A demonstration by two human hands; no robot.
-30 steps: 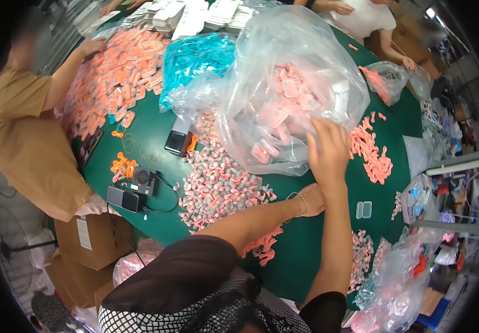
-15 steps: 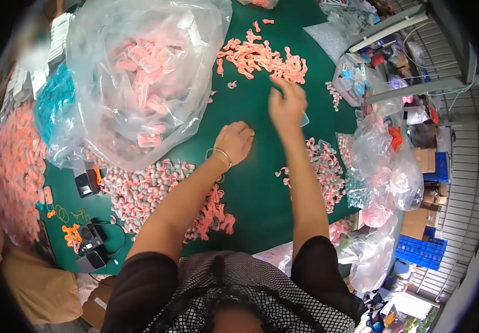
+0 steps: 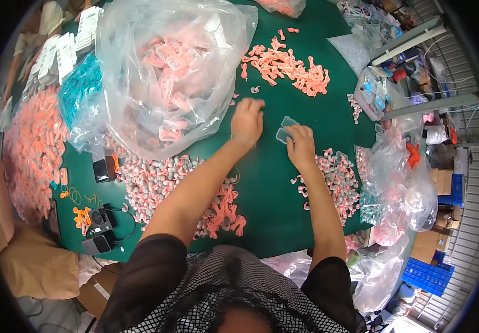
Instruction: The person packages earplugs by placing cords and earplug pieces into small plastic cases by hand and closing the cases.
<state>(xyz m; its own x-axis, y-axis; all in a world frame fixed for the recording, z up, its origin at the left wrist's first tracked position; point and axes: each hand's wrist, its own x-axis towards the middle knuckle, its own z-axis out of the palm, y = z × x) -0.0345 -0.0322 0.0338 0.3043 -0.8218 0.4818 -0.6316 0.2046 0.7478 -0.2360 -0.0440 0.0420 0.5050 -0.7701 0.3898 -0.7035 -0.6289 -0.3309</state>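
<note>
My right hand [image 3: 301,145] has its fingers closed on the near edge of a small clear plastic case [image 3: 284,134], which lies opened out on the green table. To its left my left hand [image 3: 247,121] is over the table near the big clear bag, with fingers partly bent and apart and nothing visible in them. Beyond both hands lies a loose pile of coral-coloured tied bundles [image 3: 289,67]. A single small grey-and-pink piece [image 3: 255,89] is just past my left fingertips. Heaps of such grey-and-pink pieces [image 3: 336,180] lie beside my right forearm and under my left one [image 3: 153,183].
A large clear bag [image 3: 228,72] of pink cases stands at the back left. Farther left are a coral heap [image 3: 34,150], teal netting [image 3: 81,83] and another person's arm [image 3: 3,194]. Black devices [image 3: 99,227] sit front left. Plastic bags [image 3: 389,166] and a metal frame [image 3: 433,105] line the right.
My right hand has come back from the coral pile to the clear case. My left hand has moved forward off its resting spot on the table. The whole view has shifted slightly.
</note>
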